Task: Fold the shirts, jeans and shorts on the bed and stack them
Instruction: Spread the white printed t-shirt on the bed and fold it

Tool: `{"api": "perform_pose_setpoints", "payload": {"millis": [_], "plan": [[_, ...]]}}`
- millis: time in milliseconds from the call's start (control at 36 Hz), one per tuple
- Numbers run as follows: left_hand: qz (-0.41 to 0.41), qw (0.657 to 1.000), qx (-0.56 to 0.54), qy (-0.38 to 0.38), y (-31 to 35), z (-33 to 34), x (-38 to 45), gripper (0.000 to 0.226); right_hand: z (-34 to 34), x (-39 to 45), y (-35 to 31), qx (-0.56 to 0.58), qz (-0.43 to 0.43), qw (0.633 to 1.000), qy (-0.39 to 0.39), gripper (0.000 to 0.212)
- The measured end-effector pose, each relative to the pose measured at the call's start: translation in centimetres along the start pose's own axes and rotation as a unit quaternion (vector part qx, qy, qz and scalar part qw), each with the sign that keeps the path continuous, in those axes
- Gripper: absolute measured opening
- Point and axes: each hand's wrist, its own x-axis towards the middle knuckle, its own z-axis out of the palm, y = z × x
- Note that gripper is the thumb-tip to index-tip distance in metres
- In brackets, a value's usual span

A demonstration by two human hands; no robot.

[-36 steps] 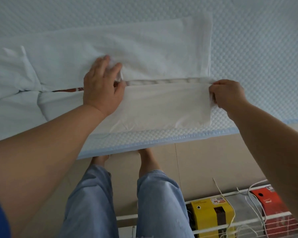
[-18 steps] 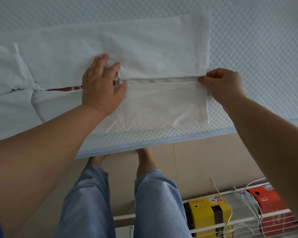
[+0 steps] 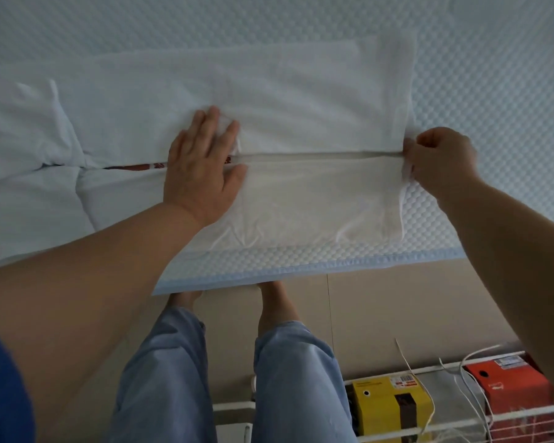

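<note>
A white shirt (image 3: 269, 97) lies flat on the quilted bed (image 3: 493, 75), its two long sides folded inward so they meet along a middle seam. A strip of red print shows in the gap left of the seam. My left hand (image 3: 202, 164) presses flat on the shirt at the seam, fingers spread and straight. My right hand (image 3: 438, 158) pinches the shirt's hem at the right end of the seam, fingers curled round the cloth. The sleeves bunch at the far left.
The bed's blue-trimmed edge (image 3: 301, 270) runs just below the shirt. Beneath it are the beige floor, my legs in light blue trousers (image 3: 285, 378), and a white wire rack with a yellow box (image 3: 390, 407) and a red box (image 3: 512, 388).
My right hand shifted slightly right and tugged the hem taut along the seam. My left hand stayed pressing at the seam, thumb now spread out over the near fold.
</note>
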Motion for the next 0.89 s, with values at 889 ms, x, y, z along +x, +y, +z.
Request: {"api": "perform_pose_setpoints", "payload": {"millis": [889], "plan": [[-0.047,0.972,-0.231,-0.028,1.5,-2.3,3.3,0.040,0.8,-6.0,-6.0,0.012,-0.121,0.992,-0.039,0.018]]}}
